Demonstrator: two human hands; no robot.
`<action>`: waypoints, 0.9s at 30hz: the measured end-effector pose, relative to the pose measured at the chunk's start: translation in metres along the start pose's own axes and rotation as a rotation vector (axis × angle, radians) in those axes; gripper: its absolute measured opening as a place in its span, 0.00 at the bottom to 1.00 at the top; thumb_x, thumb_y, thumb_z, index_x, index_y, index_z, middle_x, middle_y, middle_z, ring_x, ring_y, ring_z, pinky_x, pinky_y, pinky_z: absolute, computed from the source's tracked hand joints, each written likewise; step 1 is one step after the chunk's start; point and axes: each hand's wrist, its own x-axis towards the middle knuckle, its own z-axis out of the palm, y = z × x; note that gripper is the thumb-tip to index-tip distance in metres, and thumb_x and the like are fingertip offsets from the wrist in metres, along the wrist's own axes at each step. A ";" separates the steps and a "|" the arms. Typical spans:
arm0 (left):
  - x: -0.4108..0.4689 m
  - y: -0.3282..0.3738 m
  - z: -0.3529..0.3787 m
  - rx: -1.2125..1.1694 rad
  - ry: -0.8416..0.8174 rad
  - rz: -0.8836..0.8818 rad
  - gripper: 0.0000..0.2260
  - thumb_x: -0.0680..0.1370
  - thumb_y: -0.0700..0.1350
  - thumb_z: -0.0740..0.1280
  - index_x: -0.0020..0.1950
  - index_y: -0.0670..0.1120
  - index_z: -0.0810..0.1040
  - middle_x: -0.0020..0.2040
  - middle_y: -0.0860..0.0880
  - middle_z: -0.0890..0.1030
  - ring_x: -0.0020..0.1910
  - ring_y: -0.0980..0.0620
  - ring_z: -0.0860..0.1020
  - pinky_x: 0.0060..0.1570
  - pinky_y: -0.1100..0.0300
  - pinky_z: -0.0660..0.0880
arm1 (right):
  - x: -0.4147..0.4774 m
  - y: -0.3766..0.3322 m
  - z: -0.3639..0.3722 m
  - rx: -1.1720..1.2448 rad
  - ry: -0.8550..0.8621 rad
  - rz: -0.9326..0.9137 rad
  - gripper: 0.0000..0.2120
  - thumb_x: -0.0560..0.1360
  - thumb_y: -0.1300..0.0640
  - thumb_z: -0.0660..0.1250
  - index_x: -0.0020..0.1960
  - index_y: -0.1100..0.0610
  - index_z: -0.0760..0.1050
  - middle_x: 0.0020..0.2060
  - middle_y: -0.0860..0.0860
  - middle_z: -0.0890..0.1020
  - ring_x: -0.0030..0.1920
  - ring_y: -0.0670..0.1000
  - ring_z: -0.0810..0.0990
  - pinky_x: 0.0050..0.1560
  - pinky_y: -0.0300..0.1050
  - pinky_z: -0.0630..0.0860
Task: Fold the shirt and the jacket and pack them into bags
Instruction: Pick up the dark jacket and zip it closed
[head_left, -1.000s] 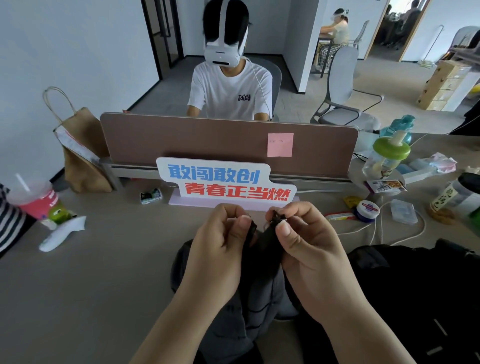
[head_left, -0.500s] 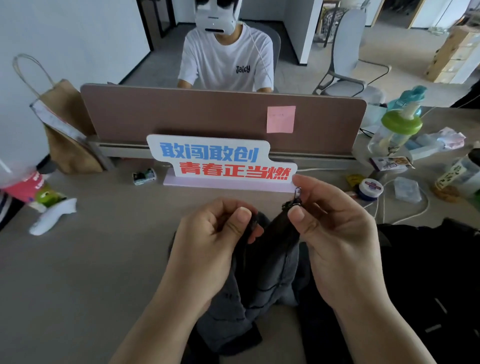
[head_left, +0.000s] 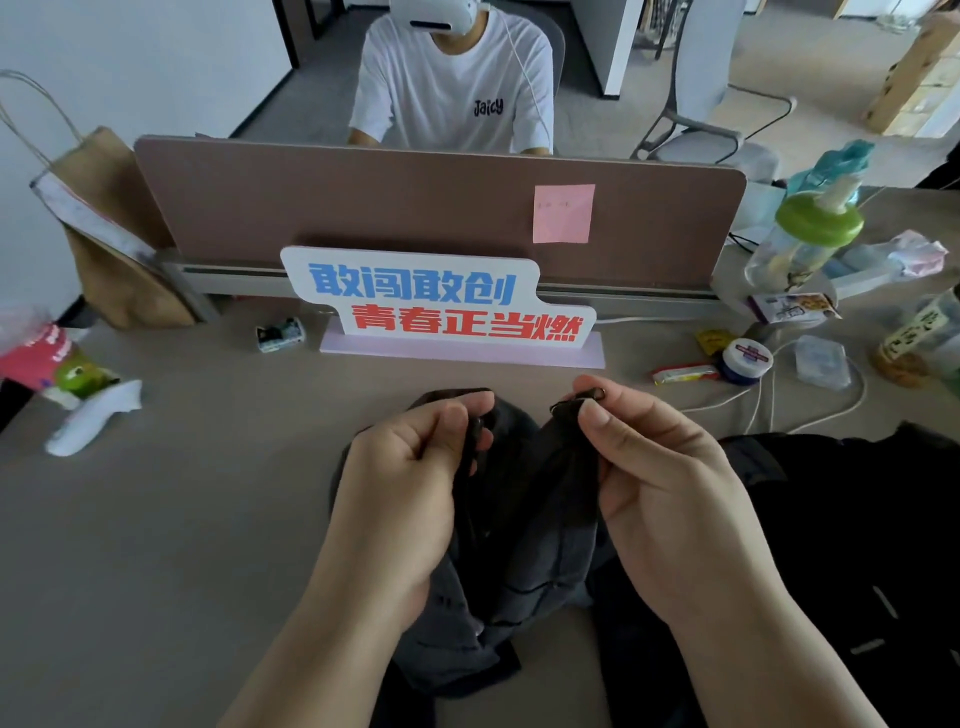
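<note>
The step in hand seems to be the preparing of the dark grey quilted jacket for folding; nothing is folded or packed yet. The jacket lies crumpled on the near middle of the beige table, and its upper part is lifted between the two hands. The left hand pinches one front edge with thumb and curled fingers. The right hand pinches the other edge just under the small metal zipper pull. The two edges are near each other but apart.

I think the next move calls for bringing both edges together, perhaps joining the zipper, and then spreading the jacket flat. The soft padding will probably slip and bunch.

A black cloth lies at the near right; I cannot tell whether it is the shirt or a bag.

As for containers, a brown paper bag with string handles stands at the far left, with something flat and white in its mouth. At the far right stands a clear bottle with a green lid; its contents are not clear.
</note>
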 end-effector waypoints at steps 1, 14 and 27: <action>-0.001 0.001 -0.001 -0.023 -0.041 -0.037 0.15 0.80 0.42 0.61 0.44 0.53 0.86 0.36 0.55 0.83 0.36 0.60 0.79 0.46 0.61 0.72 | 0.000 0.000 0.001 -0.012 0.008 0.003 0.09 0.57 0.63 0.72 0.38 0.60 0.84 0.35 0.55 0.84 0.36 0.48 0.83 0.41 0.37 0.80; -0.014 0.024 0.000 -0.233 -0.100 -0.002 0.09 0.59 0.47 0.72 0.36 0.48 0.86 0.40 0.44 0.86 0.42 0.47 0.83 0.47 0.55 0.79 | -0.007 -0.014 0.011 -0.419 -0.024 -0.175 0.10 0.55 0.53 0.75 0.36 0.54 0.84 0.34 0.55 0.85 0.38 0.51 0.83 0.43 0.42 0.79; -0.020 0.029 0.003 -0.154 -0.102 0.019 0.08 0.59 0.48 0.73 0.37 0.49 0.86 0.37 0.47 0.86 0.38 0.53 0.84 0.39 0.63 0.78 | -0.008 -0.020 0.010 -0.513 -0.014 -0.247 0.09 0.57 0.56 0.74 0.37 0.56 0.84 0.35 0.55 0.86 0.39 0.51 0.85 0.44 0.41 0.80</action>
